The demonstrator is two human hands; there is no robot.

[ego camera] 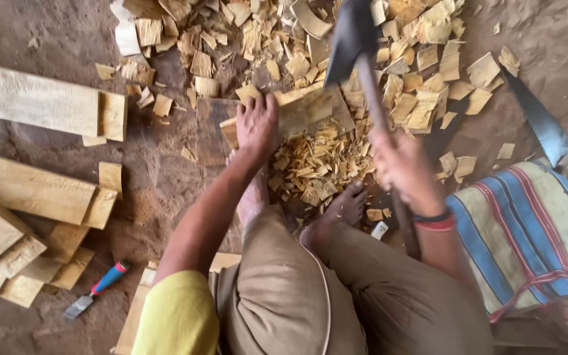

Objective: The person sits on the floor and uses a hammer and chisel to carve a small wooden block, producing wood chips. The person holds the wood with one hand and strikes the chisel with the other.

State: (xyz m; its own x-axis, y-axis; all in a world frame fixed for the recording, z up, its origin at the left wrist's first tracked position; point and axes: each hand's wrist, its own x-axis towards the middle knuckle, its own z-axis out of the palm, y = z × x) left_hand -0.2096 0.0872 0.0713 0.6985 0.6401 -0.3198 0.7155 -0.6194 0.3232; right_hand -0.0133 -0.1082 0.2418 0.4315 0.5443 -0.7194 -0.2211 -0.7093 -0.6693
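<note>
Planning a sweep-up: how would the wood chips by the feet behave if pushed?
The wood chips look thin and flat, so probably light and easily scattered. They lie loosely heaped, likely sliding over one another. Thin ragged edges suggest they would snap, not bend.

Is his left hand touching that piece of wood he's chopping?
Touching: the head view shows the left hand pressed flat on the wood piece, holding it down.

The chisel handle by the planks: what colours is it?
Blue with a red end, on the chisel, in the head view.
</note>
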